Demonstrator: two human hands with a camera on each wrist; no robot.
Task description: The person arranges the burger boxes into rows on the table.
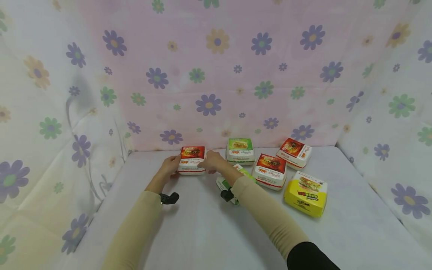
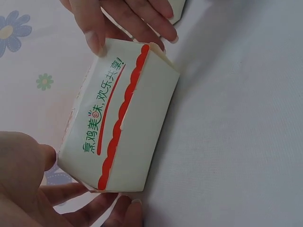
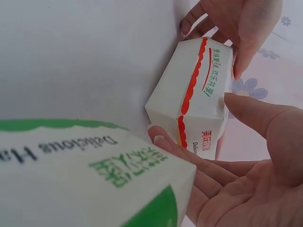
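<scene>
A red-and-white burger box (image 1: 192,161) sits at the back left of the table, with a hand at each end. My left hand (image 1: 167,167) holds its left end, thumb near the top edge and fingers low along the side in the left wrist view. At the other end my right hand (image 1: 216,163) grips the box, its thumb (image 3: 246,106) at the upper corner and its fingers lower on the side. A green-and-white burger box (image 1: 224,183) lies partly hidden under my right forearm; its printed side fills the lower left of the right wrist view.
Another green-and-white box (image 1: 240,152) stands by the back wall. To the right are two more red-and-white boxes (image 1: 269,171) and a yellow box (image 1: 306,193). Flowered cloth (image 1: 216,75) surrounds the white table (image 1: 195,232) at the back and sides.
</scene>
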